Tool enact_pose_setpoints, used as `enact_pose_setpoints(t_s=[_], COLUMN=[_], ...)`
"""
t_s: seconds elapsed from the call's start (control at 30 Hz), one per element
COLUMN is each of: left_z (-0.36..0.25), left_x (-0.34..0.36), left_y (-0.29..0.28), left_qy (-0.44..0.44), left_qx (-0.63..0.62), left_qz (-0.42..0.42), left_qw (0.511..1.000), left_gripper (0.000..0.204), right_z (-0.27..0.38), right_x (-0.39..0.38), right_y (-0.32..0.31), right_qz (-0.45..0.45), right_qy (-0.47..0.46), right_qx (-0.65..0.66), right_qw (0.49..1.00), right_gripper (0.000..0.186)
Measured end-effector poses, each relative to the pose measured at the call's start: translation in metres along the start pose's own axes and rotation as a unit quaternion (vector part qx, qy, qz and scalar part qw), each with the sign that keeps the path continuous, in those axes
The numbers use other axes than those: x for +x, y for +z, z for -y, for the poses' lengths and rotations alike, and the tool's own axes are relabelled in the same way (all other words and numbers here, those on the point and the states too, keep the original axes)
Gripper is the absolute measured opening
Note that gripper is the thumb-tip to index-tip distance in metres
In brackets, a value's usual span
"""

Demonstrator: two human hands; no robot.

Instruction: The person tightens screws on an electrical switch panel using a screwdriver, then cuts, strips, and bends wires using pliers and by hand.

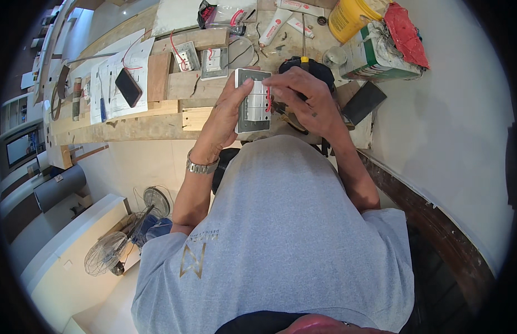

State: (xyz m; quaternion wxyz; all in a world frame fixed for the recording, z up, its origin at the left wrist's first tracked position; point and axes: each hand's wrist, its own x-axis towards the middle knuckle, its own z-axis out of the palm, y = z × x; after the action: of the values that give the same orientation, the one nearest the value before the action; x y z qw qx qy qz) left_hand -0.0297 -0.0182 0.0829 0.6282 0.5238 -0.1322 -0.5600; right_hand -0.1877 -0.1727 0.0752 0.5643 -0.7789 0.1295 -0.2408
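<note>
Red wire (269, 103) already loops along the panel (257, 109) held in my left hand (227, 108), my right hand (309, 99) at its upper edge, pinch unclear, and two sockets (215, 61) beyond my left also carry red, so wiring looks well along, what's left uncertain.

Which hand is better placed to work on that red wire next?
Probably the right hand: its fingers are close to the red wire, while the left hand holds the panel.
</note>
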Motion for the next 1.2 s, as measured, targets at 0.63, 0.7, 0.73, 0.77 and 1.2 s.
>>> enact_pose_setpoints(t_s=[0.63,0.7,0.73,0.77,1.2], left_z=[-0.003,-0.003,-0.001,0.003,0.002], left_x=[-0.001,-0.002,-0.001,0.000,-0.001], left_y=[0.001,0.003,0.002,0.000,-0.003], left_qy=[0.073,0.093,0.093,0.114,0.071], left_qx=[0.236,0.260,0.260,0.267,0.232], left_qz=[-0.048,-0.045,-0.045,-0.045,-0.049], left_qw=[0.968,0.960,0.960,0.956,0.969], left_gripper=[0.056,0.057,0.057,0.057,0.047], right_z=[-0.016,-0.021,-0.023,-0.022,-0.029], right_x=[0.006,0.005,0.004,0.004,0.006], right_y=[0.005,0.006,0.006,0.006,0.015], right_qz=[0.044,0.044,0.045,0.045,0.032], right_qy=[-0.007,-0.011,-0.016,-0.017,-0.044], right_qx=[0.024,0.027,0.030,0.030,0.030], right_qw=[0.999,0.999,0.998,0.998,0.998], right_gripper=[0.017,0.017,0.016,0.016,0.014])
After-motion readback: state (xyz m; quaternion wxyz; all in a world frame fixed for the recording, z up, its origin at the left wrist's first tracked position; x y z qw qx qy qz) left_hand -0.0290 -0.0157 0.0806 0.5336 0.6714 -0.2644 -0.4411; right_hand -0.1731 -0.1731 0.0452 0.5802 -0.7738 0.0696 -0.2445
